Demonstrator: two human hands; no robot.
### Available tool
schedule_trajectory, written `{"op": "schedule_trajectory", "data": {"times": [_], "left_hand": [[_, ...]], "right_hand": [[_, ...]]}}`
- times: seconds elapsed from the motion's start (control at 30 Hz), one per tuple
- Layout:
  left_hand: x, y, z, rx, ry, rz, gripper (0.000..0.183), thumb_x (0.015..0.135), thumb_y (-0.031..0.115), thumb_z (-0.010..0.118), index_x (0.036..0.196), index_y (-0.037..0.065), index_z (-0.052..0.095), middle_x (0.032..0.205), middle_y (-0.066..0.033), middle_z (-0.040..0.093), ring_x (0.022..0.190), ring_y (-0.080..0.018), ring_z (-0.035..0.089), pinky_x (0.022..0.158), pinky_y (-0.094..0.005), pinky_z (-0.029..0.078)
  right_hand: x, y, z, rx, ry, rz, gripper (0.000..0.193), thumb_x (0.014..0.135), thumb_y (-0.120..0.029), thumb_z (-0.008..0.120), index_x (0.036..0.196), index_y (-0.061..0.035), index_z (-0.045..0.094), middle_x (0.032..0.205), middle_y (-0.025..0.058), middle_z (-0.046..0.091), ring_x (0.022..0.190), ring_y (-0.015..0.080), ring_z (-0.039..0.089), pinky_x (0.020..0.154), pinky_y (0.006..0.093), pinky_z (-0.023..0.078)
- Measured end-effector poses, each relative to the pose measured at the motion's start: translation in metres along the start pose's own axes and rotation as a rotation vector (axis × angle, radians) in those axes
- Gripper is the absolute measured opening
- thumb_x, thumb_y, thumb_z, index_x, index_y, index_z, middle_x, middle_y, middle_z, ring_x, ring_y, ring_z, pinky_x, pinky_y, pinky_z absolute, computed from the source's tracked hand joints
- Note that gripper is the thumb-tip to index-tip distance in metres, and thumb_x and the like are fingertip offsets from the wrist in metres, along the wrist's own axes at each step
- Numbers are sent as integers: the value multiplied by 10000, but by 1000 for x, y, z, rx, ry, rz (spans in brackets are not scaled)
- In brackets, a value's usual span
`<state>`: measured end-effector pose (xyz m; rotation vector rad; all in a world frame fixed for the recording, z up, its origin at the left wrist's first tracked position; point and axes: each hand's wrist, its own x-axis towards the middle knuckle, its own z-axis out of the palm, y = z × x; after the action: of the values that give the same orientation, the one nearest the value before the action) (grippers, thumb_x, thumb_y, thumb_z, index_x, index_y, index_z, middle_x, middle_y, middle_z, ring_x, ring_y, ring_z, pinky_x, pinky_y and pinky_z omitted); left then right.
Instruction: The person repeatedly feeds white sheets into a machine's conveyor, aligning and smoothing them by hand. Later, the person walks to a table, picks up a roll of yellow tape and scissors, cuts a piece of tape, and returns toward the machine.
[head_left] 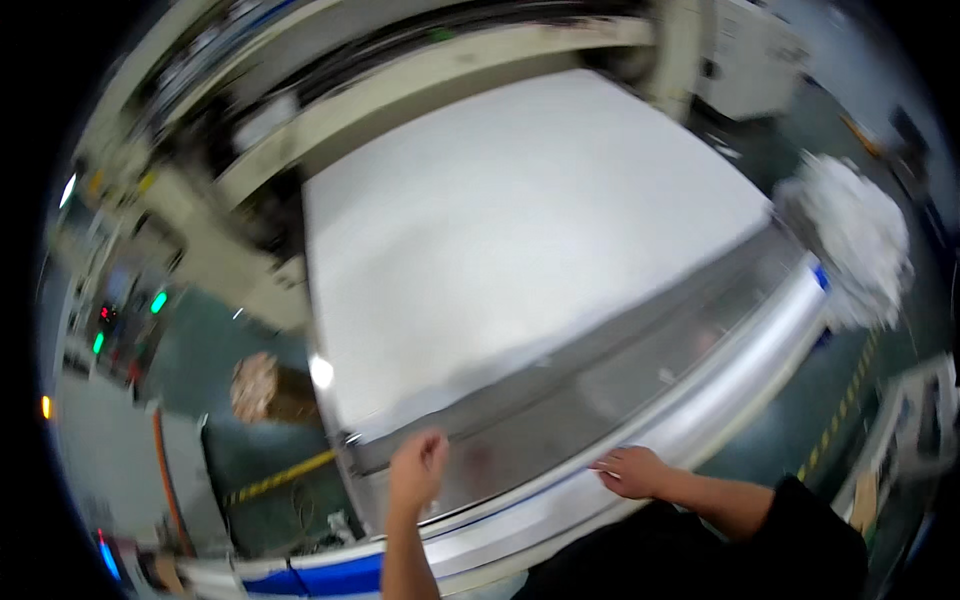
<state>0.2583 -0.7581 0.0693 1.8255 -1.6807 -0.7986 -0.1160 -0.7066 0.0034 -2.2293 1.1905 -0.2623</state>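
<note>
A wide white sheet [530, 220] lies flat across the machine bed, its front edge slightly uneven. Between that edge and me runs a grey metal strip [560, 400] of the bed. My left hand [418, 468] hovers over the strip near the sheet's front left corner; its fingers look curled but are smeared by motion, and nothing shows in them. Beside the long silvery-white front rail [690, 420], my right hand [628, 472] is held low, fingers loosely bent and partly apart, with nothing visible in it. Whether it touches the rail I cannot tell.
A cream machine beam [440, 85] spans the back of the bed. At the right end sits a heap of crumpled white material [850, 235]. A brown bundle [270, 388] stands on the green floor at left, near a yellow floor line [280, 476]. A white cabinet [755, 60] is far right.
</note>
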Motion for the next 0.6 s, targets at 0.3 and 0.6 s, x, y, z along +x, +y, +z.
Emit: {"op": "schedule_trajectory", "data": {"times": [0.3,0.6], "left_hand": [[-147,119,214,29,-280,457,158,798,147,679,939,75,662,881,-111,656,804,-291,628,720,-377,502],[-112,248,322,26,-241,691,147,785,75,645,931,60,632,921,-125,640,863,-314,608,752,-388,484]], "right_hand": [[-119,53,-42,55,205,-1,241,836,-209,571,1043,-99,628,896,99,640,752,304,637,659,424,518],[-281,128,-80,55,283,444,216,857,-244,567,1027,-138,650,893,94,644,805,310,636,714,419,523]]}}
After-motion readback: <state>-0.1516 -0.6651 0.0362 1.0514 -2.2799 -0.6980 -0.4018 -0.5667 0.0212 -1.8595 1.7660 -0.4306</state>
